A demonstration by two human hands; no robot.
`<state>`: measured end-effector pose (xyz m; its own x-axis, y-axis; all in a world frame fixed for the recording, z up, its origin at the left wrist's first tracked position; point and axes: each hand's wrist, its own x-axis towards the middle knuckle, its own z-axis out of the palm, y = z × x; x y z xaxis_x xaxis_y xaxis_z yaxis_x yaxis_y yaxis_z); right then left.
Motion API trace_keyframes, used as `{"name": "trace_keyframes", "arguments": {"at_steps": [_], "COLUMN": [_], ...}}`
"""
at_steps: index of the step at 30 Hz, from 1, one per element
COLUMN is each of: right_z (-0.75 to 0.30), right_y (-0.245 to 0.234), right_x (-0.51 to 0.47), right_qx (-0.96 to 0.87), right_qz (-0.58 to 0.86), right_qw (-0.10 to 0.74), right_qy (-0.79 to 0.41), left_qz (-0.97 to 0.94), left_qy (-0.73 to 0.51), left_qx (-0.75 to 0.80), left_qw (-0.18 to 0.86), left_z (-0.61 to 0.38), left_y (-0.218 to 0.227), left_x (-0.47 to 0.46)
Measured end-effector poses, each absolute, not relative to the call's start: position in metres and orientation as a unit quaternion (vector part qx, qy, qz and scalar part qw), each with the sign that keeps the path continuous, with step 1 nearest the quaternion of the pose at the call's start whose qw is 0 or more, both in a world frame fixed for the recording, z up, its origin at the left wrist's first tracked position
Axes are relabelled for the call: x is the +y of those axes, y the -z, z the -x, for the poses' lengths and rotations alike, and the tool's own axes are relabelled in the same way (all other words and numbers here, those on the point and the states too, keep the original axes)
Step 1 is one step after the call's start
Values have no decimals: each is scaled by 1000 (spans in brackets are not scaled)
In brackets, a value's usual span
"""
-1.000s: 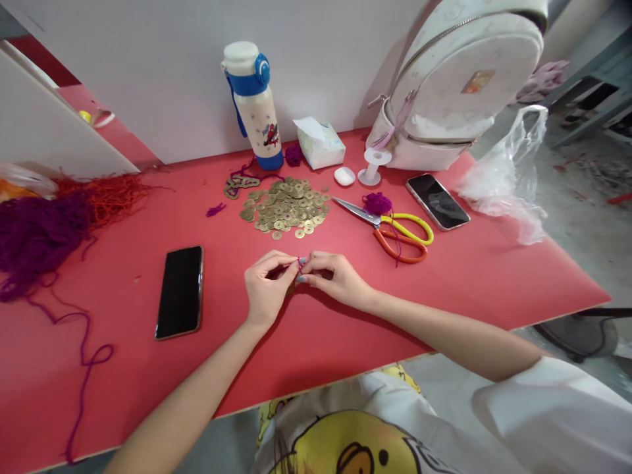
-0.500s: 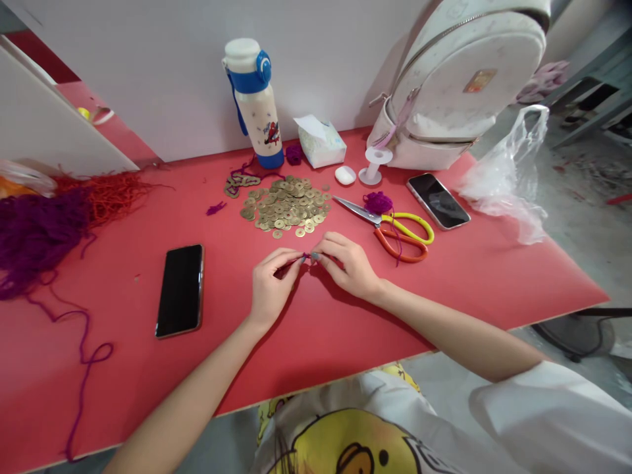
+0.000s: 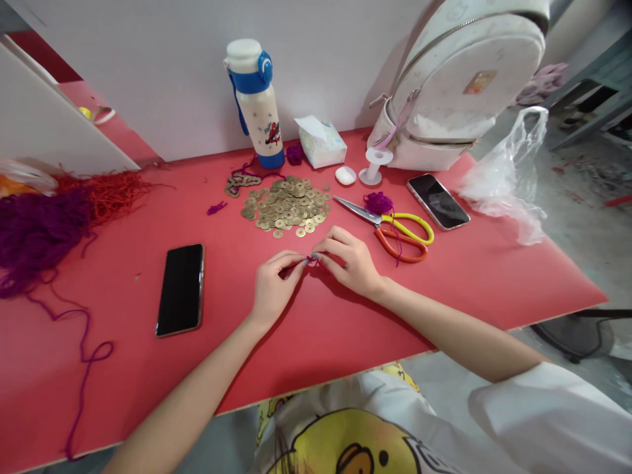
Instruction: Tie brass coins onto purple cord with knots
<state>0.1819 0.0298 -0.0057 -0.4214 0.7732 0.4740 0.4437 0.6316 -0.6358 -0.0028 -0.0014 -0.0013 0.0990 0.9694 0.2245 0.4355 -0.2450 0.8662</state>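
Note:
Just in front of a pile of brass coins with holes [image 3: 291, 204], my two hands meet fingertip to fingertip. My left hand [image 3: 277, 283] pinches a short piece of purple yarn [image 3: 312, 260] between thumb and forefinger. On the same yarn, my right hand [image 3: 348, 260] closes its thumb and forefinger, with the other fingers curled above. Whether a coin is on the yarn is hidden by the fingertips. Scissors [image 3: 382, 227] with yellow and orange handles lie beyond my right hand, a small bundle of purple yarn [image 3: 378, 203] against them.
Phones lie at left [image 3: 180, 289] and right [image 3: 438, 201]. Along the back stand a bottle [image 3: 257, 112], a tissue pack [image 3: 322, 145], a white spool [image 3: 375, 166] and a backpack [image 3: 459, 92]. Purple yarn [image 3: 44, 230] heaps at far left; a plastic bag [image 3: 508, 178] sits at right.
Both hands have stayed together, with the left shifting slightly right. The fingertips have come closer on the yarn, and a strand now shows below the right fingers.

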Motion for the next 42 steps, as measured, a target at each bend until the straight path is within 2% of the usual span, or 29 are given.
{"name": "trace_keyframes", "arguments": {"at_steps": [9,17,31,38,42], "right_z": [-182,-180,-182,-185,-186], "right_y": [7,6,4,10,11], "right_x": [31,34,38,48,48], "right_qx": [-842,-751,-705,-745,-754], "right_qz": [309,391,379,343,341], "right_qw": [379,440,475,420,418], "right_qy": [-230,-299,-366,-388,-375], "left_qz": [-668,-689,-639,-630,-630], "left_qy": [-389,-397,-447,-461,-467], "left_qx": [565,537,508,512,507], "left_qw": [289,282,365,359,357], "left_z": [5,1,1,3,3], "left_y": [6,4,-1,-2,-2], "left_x": [-3,-3,-1,-1,0]}}
